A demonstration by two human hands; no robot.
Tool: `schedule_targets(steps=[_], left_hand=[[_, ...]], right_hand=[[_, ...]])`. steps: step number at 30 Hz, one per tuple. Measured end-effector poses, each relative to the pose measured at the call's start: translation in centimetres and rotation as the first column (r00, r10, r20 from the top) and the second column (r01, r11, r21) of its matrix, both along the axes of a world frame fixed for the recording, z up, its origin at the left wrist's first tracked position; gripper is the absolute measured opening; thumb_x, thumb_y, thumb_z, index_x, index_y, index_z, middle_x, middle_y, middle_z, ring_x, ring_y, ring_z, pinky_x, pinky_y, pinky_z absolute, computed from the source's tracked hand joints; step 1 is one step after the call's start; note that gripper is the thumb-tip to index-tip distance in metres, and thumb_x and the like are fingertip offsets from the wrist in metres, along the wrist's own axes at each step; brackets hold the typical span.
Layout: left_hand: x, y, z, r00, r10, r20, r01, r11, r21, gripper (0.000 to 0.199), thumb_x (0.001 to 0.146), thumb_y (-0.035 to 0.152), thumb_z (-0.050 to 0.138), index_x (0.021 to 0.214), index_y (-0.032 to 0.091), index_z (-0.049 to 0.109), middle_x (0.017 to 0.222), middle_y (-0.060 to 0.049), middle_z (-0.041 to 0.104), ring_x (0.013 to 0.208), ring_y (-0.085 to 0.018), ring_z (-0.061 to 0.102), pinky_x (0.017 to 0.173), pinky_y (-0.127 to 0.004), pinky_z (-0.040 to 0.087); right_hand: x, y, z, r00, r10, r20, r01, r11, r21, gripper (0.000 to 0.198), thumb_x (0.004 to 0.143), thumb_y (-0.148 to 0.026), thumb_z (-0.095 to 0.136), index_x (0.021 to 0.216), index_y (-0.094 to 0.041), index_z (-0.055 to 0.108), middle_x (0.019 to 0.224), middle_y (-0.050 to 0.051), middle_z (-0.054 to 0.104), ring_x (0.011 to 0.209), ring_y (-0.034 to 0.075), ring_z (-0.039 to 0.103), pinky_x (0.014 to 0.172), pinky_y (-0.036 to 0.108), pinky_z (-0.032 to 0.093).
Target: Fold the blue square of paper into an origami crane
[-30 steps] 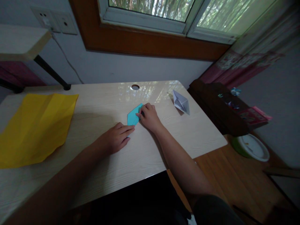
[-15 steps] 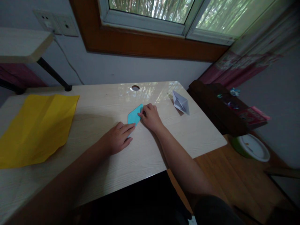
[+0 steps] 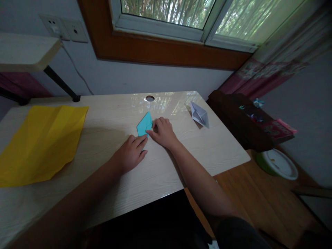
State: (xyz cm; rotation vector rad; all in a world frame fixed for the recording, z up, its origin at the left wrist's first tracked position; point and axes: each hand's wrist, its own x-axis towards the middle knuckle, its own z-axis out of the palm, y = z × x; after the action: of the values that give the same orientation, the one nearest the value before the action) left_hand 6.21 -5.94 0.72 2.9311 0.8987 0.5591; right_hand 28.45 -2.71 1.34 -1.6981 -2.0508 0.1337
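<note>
hands (image 3: 164, 132) touch teal paper (image 3: 144, 125) well inside desk (image 3: 220, 152) edges, white paper (image 3: 199, 114) apart

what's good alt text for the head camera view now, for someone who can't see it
A person's left hand and right hand touch a small folded turquoise paper on a pale desk. A yellow sheet lies to the left, a folded white paper to the right, and a window is behind.
</note>
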Motion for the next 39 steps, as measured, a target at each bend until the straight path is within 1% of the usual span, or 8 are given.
schedule_targets(steps=[8, 13, 22, 25, 28, 32, 35, 39], left_hand=[[-0.1, 0.2, 0.1, 1.000, -0.021, 0.001, 0.021, 1.000, 0.006, 0.043, 0.104, 0.031, 0.050, 0.138, 0.007, 0.061, 0.143, -0.019, 0.061, 0.109, -0.029, 0.057, 0.099, -0.045, 0.046], [-0.3, 0.3, -0.2, 0.999, -0.043, 0.010, 0.043, 0.999, 0.003, 0.043, 0.103, 0.030, 0.051, 0.137, 0.004, 0.062, 0.143, -0.020, 0.061, 0.111, -0.030, 0.058, 0.099, -0.046, 0.047], [-1.3, 1.6, -0.7, 0.960, -0.137, 0.244, 0.171, 0.977, -0.123, 0.033, 0.103, 0.022, 0.049, 0.127, 0.016, 0.071, 0.131, -0.014, 0.070, 0.104, -0.025, 0.061, 0.094, -0.046, 0.051], [-1.7, 2.0, -0.5, 0.951, -0.158, 0.265, 0.198, 0.971, -0.131, 0.034, 0.101, 0.020, 0.050, 0.127, 0.018, 0.072, 0.132, -0.011, 0.071, 0.102, -0.024, 0.060, 0.093, -0.046, 0.050], [-2.0, 2.1, -0.4, 0.965, -0.132, 0.227, 0.167, 0.976, -0.141, 0.037, 0.099, 0.018, 0.051, 0.130, 0.020, 0.070, 0.134, -0.008, 0.071, 0.104, -0.025, 0.057, 0.094, -0.047, 0.049], [-2.2, 2.2, -0.5, 0.974, -0.143, 0.174, 0.166, 0.978, -0.130, 0.043, 0.095, 0.013, 0.053, 0.135, 0.022, 0.067, 0.137, -0.006, 0.069, 0.105, -0.024, 0.056, 0.096, -0.046, 0.048], [-2.4, 2.3, -0.5, 0.976, -0.172, 0.131, 0.186, 0.978, -0.099, 0.049, 0.092, 0.010, 0.055, 0.138, 0.023, 0.065, 0.139, -0.007, 0.068, 0.106, -0.025, 0.056, 0.097, -0.046, 0.049], [-2.5, 2.3, -0.3, 0.981, -0.180, 0.065, 0.185, 0.979, -0.080, 0.051, 0.090, 0.005, 0.055, 0.137, 0.022, 0.066, 0.143, -0.006, 0.065, 0.106, -0.025, 0.055, 0.098, -0.046, 0.049]], right_hand=[[-0.5, 1.3, -0.2, 0.984, -0.180, 0.004, 0.180, 0.982, -0.053, 0.020, 0.092, -0.040, 0.066, 0.090, -0.021, 0.059, 0.108, 0.011, 0.062, 0.106, 0.032, 0.051, 0.090, 0.043, 0.043], [-0.4, 1.9, -0.2, 0.969, -0.247, 0.025, 0.248, 0.967, -0.065, 0.018, 0.093, -0.038, 0.064, 0.090, -0.021, 0.061, 0.109, 0.013, 0.063, 0.109, 0.033, 0.050, 0.092, 0.044, 0.043], [-0.3, 2.3, -0.2, 0.948, -0.317, 0.016, 0.318, 0.947, -0.043, 0.022, 0.092, -0.044, 0.064, 0.090, -0.022, 0.063, 0.110, 0.012, 0.063, 0.110, 0.033, 0.050, 0.092, 0.044, 0.043], [-0.1, 2.3, -0.3, 0.948, -0.319, -0.004, 0.319, 0.948, -0.015, 0.022, 0.093, -0.043, 0.063, 0.093, -0.022, 0.062, 0.109, 0.012, 0.063, 0.109, 0.033, 0.050, 0.091, 0.043, 0.042], [0.1, 2.1, -0.2, 0.965, -0.256, -0.060, 0.258, 0.966, 0.033, 0.019, 0.096, -0.040, 0.059, 0.098, -0.021, 0.061, 0.109, 0.011, 0.063, 0.106, 0.031, 0.051, 0.092, 0.042, 0.042], [0.1, 1.4, 0.2, 0.996, 0.006, -0.089, 0.002, 0.997, 0.083, 0.018, 0.100, -0.038, 0.056, 0.099, -0.021, 0.060, 0.107, 0.010, 0.062, 0.103, 0.026, 0.053, 0.094, 0.039, 0.041], [-0.2, 1.0, 0.6, 0.985, 0.173, -0.019, -0.172, 0.985, 0.009, 0.021, 0.099, -0.042, 0.057, 0.100, -0.022, 0.062, 0.107, 0.010, 0.061, 0.101, 0.026, 0.053, 0.089, 0.038, 0.040], [-0.6, 1.0, 0.6, 0.976, 0.211, 0.046, -0.208, 0.976, -0.063, 0.022, 0.099, -0.043, 0.059, 0.094, -0.022, 0.064, 0.104, 0.008, 0.062, 0.098, 0.025, 0.052, 0.086, 0.037, 0.039]])
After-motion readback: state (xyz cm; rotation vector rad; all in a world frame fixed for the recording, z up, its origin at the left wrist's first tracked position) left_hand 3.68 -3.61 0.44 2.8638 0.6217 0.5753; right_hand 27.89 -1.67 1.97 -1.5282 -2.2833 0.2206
